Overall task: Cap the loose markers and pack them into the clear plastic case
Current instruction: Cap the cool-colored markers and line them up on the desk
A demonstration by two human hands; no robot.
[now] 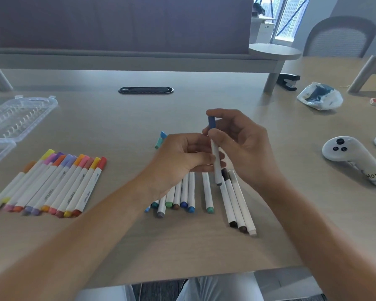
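The right hand (243,146) pinches a white marker (216,164) between thumb and fingertips, holding it nearly upright above the table (182,246), its dark blue cap (211,122) at the top just under the index fingertip. The fingers are curled close around the barrel near the cap end, while the lower end hangs free over the loose pens below. The left hand (178,161) sits just beside it, fingers curled inward toward the same marker; from here I cannot tell whether it grips the barrel or only steadies it.

Directly beneath both hands lies a loose cluster of markers (182,198) with blue, green, brown and grey ends, fanned out toward the near edge. A single marker with a green end (207,192) lies slightly apart to the right of them, and three more with dark, brown and white ends (237,205) lie side by side beyond that. A light blue cap (161,139) peeks out behind the left hand.

Well off to the left, a neat row of capped markers (59,185) in yellow, purple, orange, pink and red lies pressed together. Farther left and back, the clear plastic case (17,116) lies open near the table's far left edge.

To the right sit a white controller (347,157), a crumpled plastic bag (319,96) and a black stapler (288,81).
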